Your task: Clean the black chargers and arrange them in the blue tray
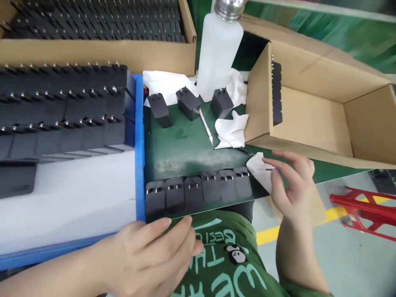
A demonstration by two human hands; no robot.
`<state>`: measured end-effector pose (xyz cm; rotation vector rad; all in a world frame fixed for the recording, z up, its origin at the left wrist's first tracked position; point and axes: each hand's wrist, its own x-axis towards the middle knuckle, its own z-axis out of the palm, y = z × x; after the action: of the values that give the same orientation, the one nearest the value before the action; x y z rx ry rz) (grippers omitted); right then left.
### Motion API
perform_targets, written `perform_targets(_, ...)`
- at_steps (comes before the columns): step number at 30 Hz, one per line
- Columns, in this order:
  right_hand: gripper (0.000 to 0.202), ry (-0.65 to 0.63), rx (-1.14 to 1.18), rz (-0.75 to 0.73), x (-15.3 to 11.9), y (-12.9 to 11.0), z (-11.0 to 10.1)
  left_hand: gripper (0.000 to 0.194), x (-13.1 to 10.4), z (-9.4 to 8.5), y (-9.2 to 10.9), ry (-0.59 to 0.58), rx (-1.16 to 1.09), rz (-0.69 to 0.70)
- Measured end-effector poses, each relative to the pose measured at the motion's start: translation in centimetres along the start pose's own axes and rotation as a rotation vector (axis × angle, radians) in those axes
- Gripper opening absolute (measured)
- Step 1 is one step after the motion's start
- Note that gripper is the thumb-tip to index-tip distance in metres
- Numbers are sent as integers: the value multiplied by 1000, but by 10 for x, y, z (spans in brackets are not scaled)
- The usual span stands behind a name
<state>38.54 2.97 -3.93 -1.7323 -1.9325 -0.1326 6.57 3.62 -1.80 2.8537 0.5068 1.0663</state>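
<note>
My left hand is at the bottom edge of the green work surface, fingers loosely bent and slightly apart, with no object visible in it. Just above it, a row of several black plug adapters lies along the front edge, metal prongs showing. To the right, my right hand hovers with thumb and fingers apart, beside a white cloth with a thin dark tool partly under it. Three more black adapters stand farther back, near a white pen-like tool.
A blue-edged tray of black adapters is at left, a full cardboard box behind it. A white bottle stands centre back among crumpled white cloths. At right, a cardboard box holds one column of adapters; a red metal frame is beyond.
</note>
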Motion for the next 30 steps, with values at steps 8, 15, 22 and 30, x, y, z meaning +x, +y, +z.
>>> perform_targets(8,20,-151,-281,-179,35,-2,26,80,15,-12,-29,-243,44,-215)
perform_targets(15,13,-116,-256,-235,42,-10,20,73,3,-6,-38,-212,45,-287)
perform_targets(22,14,-229,-249,-192,45,-11,26,32,-2,-6,-34,-58,33,-136)
perform_targets(30,26,-332,-195,-190,55,-20,9,10,-8,0,-27,-35,8,4)
